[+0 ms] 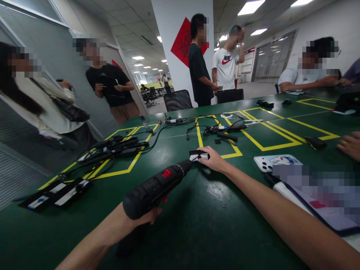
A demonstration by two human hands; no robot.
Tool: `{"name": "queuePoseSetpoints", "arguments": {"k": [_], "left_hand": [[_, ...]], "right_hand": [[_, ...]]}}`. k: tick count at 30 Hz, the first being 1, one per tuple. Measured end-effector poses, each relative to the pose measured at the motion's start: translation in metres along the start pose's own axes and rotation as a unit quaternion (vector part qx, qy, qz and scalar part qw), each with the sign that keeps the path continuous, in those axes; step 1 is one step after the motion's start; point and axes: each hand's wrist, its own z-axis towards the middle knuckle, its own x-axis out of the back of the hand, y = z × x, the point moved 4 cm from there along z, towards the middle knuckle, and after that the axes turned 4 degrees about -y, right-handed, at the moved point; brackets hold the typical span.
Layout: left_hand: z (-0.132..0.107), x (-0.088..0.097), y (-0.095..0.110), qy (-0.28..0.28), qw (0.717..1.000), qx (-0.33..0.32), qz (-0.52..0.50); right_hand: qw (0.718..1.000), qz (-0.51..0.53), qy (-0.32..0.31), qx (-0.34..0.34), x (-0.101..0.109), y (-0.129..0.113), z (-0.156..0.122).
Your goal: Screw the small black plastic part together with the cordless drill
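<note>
My left hand (146, 217) is wrapped round the grip of a black electric screwdriver (157, 187) with a red switch; its tip points at a small black and white part (198, 155) on the green table (202, 225). My right hand (215, 159) is closed on that small part and holds it against the table top, just past a yellow tape line. The screwdriver's tip meets the part's left end.
Black cables and adapters (118, 147) lie left of centre, flat black strips (56, 193) at the near left. More tools (225, 129) lie farther back. A white phone (277, 163) and another person's hand (350, 144) are at right. Several people stand or sit around the table.
</note>
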Motion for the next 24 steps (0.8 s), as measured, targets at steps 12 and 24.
{"name": "queuePoseSetpoints", "arguments": {"k": [12, 24], "left_hand": [[-0.0021, 0.0000, 0.0032, -0.012, 1.000, -0.009, 0.011], [0.0000, 0.0014, -0.0028, -0.004, 1.000, 0.002, 0.021]], "right_hand": [[1.000, -0.017, 0.005, 0.012, -0.0006, 0.0005, 0.0010], [1.000, -0.016, 0.008, 0.013, -0.0005, 0.0013, 0.0000]]}}
